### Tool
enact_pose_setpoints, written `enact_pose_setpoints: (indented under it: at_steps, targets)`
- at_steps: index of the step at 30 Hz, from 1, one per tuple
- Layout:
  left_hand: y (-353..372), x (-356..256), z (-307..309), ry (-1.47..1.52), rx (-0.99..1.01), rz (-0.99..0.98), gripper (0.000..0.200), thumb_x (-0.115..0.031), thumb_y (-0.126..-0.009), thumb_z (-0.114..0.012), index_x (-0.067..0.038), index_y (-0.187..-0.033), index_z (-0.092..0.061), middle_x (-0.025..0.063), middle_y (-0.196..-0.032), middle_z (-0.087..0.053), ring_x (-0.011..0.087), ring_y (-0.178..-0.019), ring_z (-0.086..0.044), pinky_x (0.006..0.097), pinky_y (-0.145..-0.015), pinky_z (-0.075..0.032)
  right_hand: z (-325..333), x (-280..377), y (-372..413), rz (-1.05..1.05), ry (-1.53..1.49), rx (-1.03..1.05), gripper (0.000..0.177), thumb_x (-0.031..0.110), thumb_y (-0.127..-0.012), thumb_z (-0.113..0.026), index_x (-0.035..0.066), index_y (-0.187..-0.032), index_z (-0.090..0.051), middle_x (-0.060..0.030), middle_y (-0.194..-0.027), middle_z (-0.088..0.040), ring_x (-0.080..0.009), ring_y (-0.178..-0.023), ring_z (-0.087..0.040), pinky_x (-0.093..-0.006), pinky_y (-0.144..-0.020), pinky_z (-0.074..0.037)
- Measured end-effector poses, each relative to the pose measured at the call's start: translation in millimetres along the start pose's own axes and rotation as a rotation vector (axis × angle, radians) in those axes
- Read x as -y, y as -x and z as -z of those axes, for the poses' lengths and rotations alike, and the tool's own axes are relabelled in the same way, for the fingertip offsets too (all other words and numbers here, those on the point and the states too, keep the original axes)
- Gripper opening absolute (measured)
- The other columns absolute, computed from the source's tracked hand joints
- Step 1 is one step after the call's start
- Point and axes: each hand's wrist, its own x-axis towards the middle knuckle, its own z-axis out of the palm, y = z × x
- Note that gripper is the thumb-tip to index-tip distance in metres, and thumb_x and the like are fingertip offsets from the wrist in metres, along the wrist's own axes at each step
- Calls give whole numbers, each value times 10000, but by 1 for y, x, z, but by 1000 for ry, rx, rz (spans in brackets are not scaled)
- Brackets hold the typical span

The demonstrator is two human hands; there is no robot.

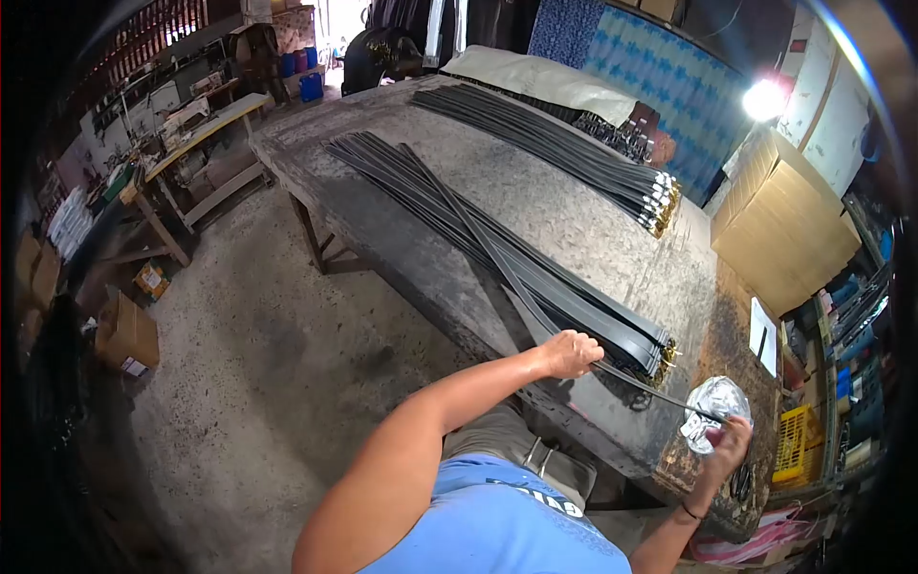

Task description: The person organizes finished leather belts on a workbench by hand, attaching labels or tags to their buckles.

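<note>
A long black belt [488,244] runs slantwise across a bundle of similar belts [574,292] with brass-coloured buckles at their near end. My left hand [572,354] is closed round this belt close to the table's front edge. Farther right, my right hand [732,437] pinches the belt near its end, and the stretch between my hands is fairly straight. Right beside my right hand lies a clear plastic bag [715,394] with whitish pieces in it. The very tip of the belt is partly hidden by my fingers.
A second belt bundle [545,134], with white tags and buckles, lies along the table's far side [612,230]. A cardboard box [779,220] and a white sheet [763,337] with a dark pen-like object occupy the right end. A yellow crate [794,445] stands beyond that edge.
</note>
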Motion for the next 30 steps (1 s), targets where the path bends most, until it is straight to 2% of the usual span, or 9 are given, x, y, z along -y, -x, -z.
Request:
enact_pose_setpoints:
  at_steps: [5, 10, 14, 19, 20, 21, 23, 26, 30]
  targets:
    - [42, -13, -28, -75, -144, 42, 152, -108, -703, -637, -101, -808, -527, 64, -788, -519, 267, -787, -571, 396, -677, -440, 143, -19, -4, -392, -193, -734, 241, 328, -954, -556, 134, -1045, -667, -35, -739, -653, -140, -577, -588, -242, -515, -475]
    - [35, -66, -34, -24, -142, 80, 178, -74, -665, -640, -103, -789, -516, 69, -805, -483, 265, -779, -519, 390, -679, -395, 306, -89, 19, -462, -187, -891, 326, 324, -968, -508, 82, -805, -653, -43, -667, -642, -144, -538, -565, -228, -464, -396]
    - [32, -69, -41, -11, -107, 108, 202, -54, -645, -648, -104, -792, -520, 89, -842, -485, 274, -831, -512, 392, -704, -389, 422, -143, 29, -477, -261, -972, 233, 267, -938, -535, 67, -950, -653, -54, -786, -656, -175, -666, -601, -274, -584, -462]
    - [47, -12, -14, 12, -36, 131, 100, -85, -657, -601, -105, -728, -534, 108, -766, -518, 313, -766, -531, 445, -650, -411, 352, -92, 39, -647, -209, -585, 305, 302, -918, -565, 87, -1125, -625, -44, -1064, -630, -179, -949, -571, -377, -776, -483]
    - [52, 8, 8, -9, -48, 132, 91, -80, -658, -597, -94, -705, -520, 119, -748, -515, 319, -755, -525, 447, -642, -408, 259, -38, 37, -657, -258, -540, 313, 292, -918, -610, 121, -1181, -617, -12, -1021, -610, -161, -799, -543, -334, -730, -490]
    - [58, 31, 29, -100, 28, 148, 87, -82, -669, -591, -86, -720, -521, 118, -748, -514, 329, -761, -521, 452, -654, -404, 228, -19, 35, -822, -120, -502, 366, 256, -920, -570, 104, -1253, -559, -37, -1108, -602, -192, -973, -563, -412, -787, -502]
    - [75, 84, 70, -218, 46, 185, 83, -74, -728, -553, -87, -805, -582, 130, -786, -540, 349, -799, -534, 462, -710, -414, 189, -44, 54, -478, -111, -188, 356, 116, -914, -566, 86, -1264, -509, -59, -1152, -574, -192, -967, -584, -362, -799, -526]
    - [92, 150, 139, -438, -30, 218, 112, -52, -724, -543, -85, -818, -596, 116, -792, -553, 333, -822, -549, 468, -705, -403, 72, -22, 47, -570, -128, 2, 288, 100, -906, -606, 66, -1182, -532, -80, -1134, -578, -189, -1045, -593, -335, -822, -533]
    - [139, 191, 159, -1025, 228, 697, 599, -43, -769, -579, -123, -1354, -478, 156, -1445, -387, 390, -1325, -361, 586, -980, -359, -17, -44, 54, -441, 249, 593, 360, -69, -747, -504, 45, -1065, -628, -112, -1198, -607, -230, -1030, -613, -342, -861, -509]
